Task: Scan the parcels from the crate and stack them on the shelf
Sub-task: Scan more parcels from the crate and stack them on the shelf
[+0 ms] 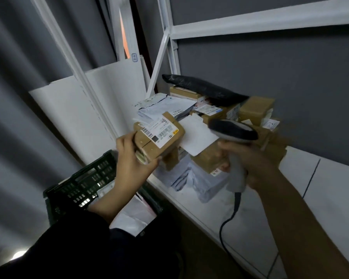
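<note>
My left hand (pixel 132 158) grips a small brown cardboard parcel (pixel 161 135) with a white barcode label on top, held up in front of the shelf. My right hand (pixel 248 166) grips the handle of a grey barcode scanner (pixel 233 130), whose dark head points left toward the parcel. Behind them a pile of parcels (pixel 220 109) lies on the white shelf (pixel 240 208): brown boxes, white and pale blue bags, and a long black bag (pixel 201 88) on top. The dark green crate (pixel 79 186) sits below left, with white parcels inside it.
The scanner's cable (pixel 228 224) hangs down over the shelf's front edge. White shelf uprights (pixel 169 47) and a cross beam frame the pile. White boards (pixel 69 109) lean on the grey wall at the left. The shelf's right part is bare white surface.
</note>
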